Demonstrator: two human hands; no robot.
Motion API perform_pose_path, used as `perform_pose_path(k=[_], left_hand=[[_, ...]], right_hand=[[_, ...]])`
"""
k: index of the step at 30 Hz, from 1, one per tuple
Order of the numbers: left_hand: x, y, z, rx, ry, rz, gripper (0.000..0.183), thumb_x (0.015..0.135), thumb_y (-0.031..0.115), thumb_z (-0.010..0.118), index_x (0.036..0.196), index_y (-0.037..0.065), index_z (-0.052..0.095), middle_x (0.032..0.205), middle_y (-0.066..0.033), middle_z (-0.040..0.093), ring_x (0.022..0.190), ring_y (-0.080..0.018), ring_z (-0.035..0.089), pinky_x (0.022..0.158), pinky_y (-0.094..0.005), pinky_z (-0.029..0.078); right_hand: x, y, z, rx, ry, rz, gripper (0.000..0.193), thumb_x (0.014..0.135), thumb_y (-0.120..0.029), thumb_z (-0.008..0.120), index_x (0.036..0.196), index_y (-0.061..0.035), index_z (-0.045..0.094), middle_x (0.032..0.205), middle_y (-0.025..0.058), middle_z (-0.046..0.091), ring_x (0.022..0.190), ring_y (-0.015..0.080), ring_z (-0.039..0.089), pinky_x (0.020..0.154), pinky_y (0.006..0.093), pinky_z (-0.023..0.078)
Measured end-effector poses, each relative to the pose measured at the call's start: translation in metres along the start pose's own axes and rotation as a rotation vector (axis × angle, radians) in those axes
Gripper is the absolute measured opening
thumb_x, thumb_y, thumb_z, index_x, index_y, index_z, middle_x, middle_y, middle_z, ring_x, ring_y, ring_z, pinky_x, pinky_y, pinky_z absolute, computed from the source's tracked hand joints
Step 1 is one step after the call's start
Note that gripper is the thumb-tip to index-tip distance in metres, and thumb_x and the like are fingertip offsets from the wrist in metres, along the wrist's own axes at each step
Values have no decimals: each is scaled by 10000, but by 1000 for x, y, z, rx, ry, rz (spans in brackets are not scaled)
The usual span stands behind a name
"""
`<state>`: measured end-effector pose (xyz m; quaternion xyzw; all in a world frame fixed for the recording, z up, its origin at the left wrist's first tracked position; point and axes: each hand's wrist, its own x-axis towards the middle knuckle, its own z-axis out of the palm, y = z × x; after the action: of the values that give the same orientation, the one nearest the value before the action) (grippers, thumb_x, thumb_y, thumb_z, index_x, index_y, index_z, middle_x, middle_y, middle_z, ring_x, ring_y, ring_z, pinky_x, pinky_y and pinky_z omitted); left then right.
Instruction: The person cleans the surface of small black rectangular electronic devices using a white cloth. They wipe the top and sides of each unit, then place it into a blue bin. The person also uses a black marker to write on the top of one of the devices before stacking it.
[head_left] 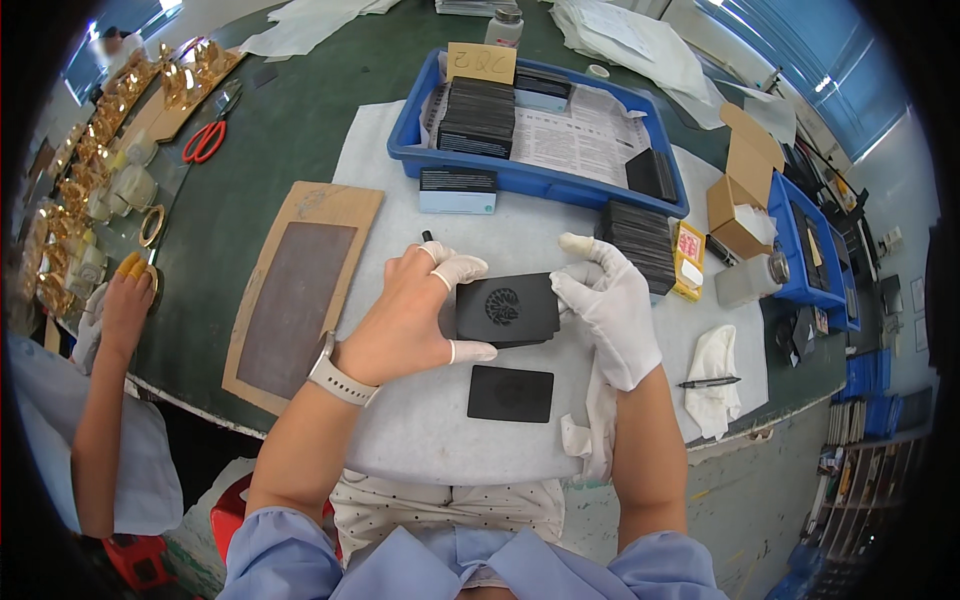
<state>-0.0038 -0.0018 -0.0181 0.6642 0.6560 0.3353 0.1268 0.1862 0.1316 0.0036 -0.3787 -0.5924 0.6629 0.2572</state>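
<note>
A small stack of black cards (525, 318), the top one bearing a dark round emblem, is between my hands above the white cloth (420, 440). My left hand (395, 315), with white finger cots on some fingers, grips the stack from its left side, thumb at the near edge. White-gloved, my right hand (612, 315) pinches the right end near the top card's corner. Its fingertips are partly hidden behind the card. Nearer to me, a single black card (510, 394) lies flat on the cloth.
Beyond are a blue tray (540, 178) with card stacks and a card stack (637, 245). Left lies a board with a dark pad (290, 300); farther left are red scissors (205, 142) and a co-worker's hand (128, 295). Right are a bottle (748, 280) and a pen (710, 382) on a rag.
</note>
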Motion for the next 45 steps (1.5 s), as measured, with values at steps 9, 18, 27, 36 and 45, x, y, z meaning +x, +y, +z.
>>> perform_pose_path(k=[9,18,27,36,45], left_hand=[[0,-1,-2,16,74,40,756,582,304,909,1210,62,565,1122,-93,535,1070,-267,494,960,-386,356],[1,-8,-2,-123,193,96,757,584,283,907,1217,75,547,1069,-60,531,1034,-251,488,919,-376,334],[3,-8,-1,-125,230,158,753,584,305,907,1209,80,553,1051,-46,561,999,-236,516,901,-364,336],[0,-1,3,-99,121,169,876,562,430,897,1274,88,519,1015,-49,542,940,-236,497,884,-370,325],[-1,-8,-4,78,-17,43,1016,494,505,904,1308,48,500,1113,-131,483,1036,-313,458,928,-386,340]], right_hand=[[0,0,-1,-10,43,-27,399,858,-15,655,1235,15,526,848,42,655,693,70,588,633,210,480],[5,3,-8,-23,130,-55,395,855,-20,656,1226,29,530,835,36,652,685,63,580,616,202,463],[2,9,3,-330,100,-35,345,868,-104,684,1186,-8,590,812,36,639,655,57,560,573,209,455],[-14,-10,12,-98,22,-32,339,876,-109,676,1197,-33,600,743,-29,572,610,14,482,516,174,367],[-13,-9,7,-21,76,-63,315,890,-40,617,1203,-14,593,809,-40,596,702,6,483,616,170,387]])
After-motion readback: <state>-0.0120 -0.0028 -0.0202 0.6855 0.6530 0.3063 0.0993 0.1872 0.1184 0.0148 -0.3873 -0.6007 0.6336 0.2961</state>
